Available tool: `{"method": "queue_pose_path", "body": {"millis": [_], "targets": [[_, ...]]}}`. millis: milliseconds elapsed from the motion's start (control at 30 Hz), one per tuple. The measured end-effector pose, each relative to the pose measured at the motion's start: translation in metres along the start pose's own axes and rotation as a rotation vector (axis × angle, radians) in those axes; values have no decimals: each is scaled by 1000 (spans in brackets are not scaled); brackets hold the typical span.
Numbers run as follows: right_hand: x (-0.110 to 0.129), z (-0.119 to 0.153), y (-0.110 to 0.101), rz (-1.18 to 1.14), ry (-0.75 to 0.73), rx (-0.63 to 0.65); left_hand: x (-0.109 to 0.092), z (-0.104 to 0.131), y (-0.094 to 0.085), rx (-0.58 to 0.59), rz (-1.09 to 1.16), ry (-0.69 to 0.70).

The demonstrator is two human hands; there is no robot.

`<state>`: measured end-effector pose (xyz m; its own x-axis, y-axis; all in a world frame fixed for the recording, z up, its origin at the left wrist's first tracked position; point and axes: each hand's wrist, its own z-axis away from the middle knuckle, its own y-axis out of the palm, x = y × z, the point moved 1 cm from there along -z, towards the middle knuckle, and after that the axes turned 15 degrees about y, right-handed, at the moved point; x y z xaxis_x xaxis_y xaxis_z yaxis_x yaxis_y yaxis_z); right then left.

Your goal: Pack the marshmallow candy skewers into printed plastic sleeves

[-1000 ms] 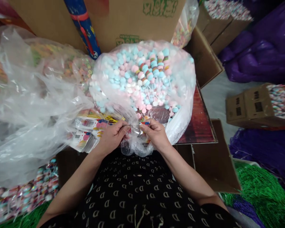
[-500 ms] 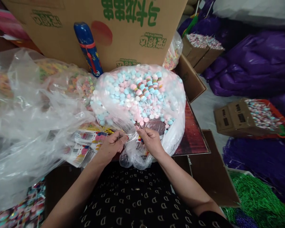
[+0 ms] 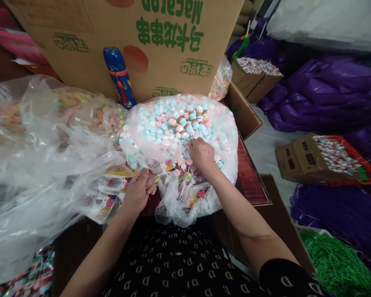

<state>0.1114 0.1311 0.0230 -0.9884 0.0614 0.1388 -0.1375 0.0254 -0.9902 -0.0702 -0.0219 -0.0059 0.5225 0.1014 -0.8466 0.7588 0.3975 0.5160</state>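
My left hand [image 3: 140,187] is closed in a pinch on a small clear printed bag [image 3: 167,166], which points right over the candy. Past it, my right hand [image 3: 201,154] reaches into the large clear plastic bag [image 3: 228,123], its fingers closed at the stick ends of several candy skewers [image 3: 191,120]. What those fingertips grip is hidden. Pink, blue and white candy discs [image 3: 157,123] lie loose around the skewers. Nearer me, candy rings [image 3: 200,194] show in clear wrapping at the bag's front. More printed bags [image 3: 106,202] lie beside my left wrist.
Behind stand a big cardboard box [image 3: 170,66] and a blue bottle [image 3: 120,78]. Clear plastic with candy rings [image 3: 106,119] covers the left side. To the right are a cardboard box of wrapped sticks [image 3: 303,159], purple bags [image 3: 327,95] and green ties [image 3: 340,264].
My right hand has left the small printed bag and moved forward to the skewers' sticks. My left hand still holds that bag, slightly further left. The whole view has tilted upward.
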Motion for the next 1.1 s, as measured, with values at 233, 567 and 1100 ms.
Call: {"method": "queue_pose_path", "body": {"millis": [233, 567, 1100], "targets": [[-12, 10, 3, -303, -65, -44, -2, 0, 5, -7, 98, -67], [-77, 92, -18, -1029, -299, 180, -1, 3, 1, 53, 149, -66], [-121, 103, -14, -880, -294, 125, 3, 3, 2, 156, -1, -92]]}}
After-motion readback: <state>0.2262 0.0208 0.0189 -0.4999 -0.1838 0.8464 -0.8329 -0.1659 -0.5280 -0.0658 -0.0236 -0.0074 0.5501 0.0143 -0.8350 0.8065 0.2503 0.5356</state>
